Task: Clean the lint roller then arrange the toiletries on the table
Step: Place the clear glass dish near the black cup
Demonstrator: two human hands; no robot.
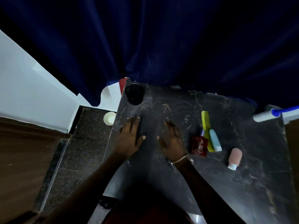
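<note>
My left hand (129, 136) and my right hand (172, 139) lie flat, palms down and fingers spread, on the dark marble table (161, 175), holding nothing. To the right of my right hand lie a red bottle (199, 145), a yellow-green comb (206, 125), a light blue tube (214, 140) and, further right, a pink tube with a white cap (235, 156). A white lint roller with a blue handle (271, 114) lies at the table's far right edge, partly out of frame. A black cup (134, 94) stands at the table's far left corner.
A dark blue curtain (161, 46) hangs behind the table and touches its far edge. A small white bowl (110, 118) sits on the dark floor left of the table. A white wall (32, 94) is at the left.
</note>
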